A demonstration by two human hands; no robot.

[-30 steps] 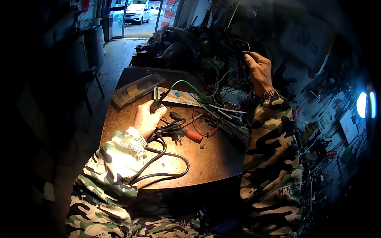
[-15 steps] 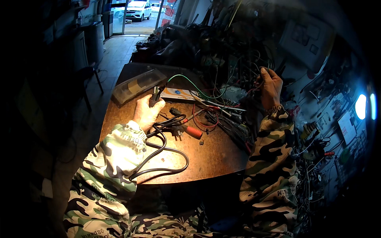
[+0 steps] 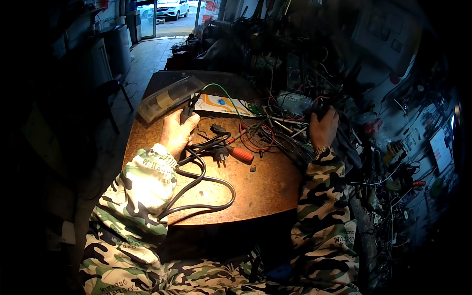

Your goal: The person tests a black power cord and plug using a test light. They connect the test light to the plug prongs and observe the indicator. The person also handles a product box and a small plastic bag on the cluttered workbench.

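My left hand point(image 3: 178, 132) is closed around a black cord connector point(image 3: 186, 114), held upright over the left part of the wooden table. At its top end, a green wire point(image 3: 227, 92) arcs away to the right from a dark clip. My right hand point(image 3: 323, 129) is down among the tangled leads at the table's right side. Its fingers are curled at a dark object, and what they grip is hidden. Below my left hand lies a looped black power cord point(image 3: 231, 189), with a pronged plug point(image 3: 221, 157) beside a red-handled tool point(image 3: 242, 154).
A clear plastic box point(image 3: 169, 100) stands at the table's point(image 3: 255, 196) far left corner, next to a white and orange carton point(image 3: 223, 104). Red and black leads coil on the right. Heaps of cables and parts point(image 3: 388, 187) crowd the far and right sides.
My right hand has come down from its raised position into the leads by the table. My left hand still holds the connector in nearly the same place. The view has tilted slightly.
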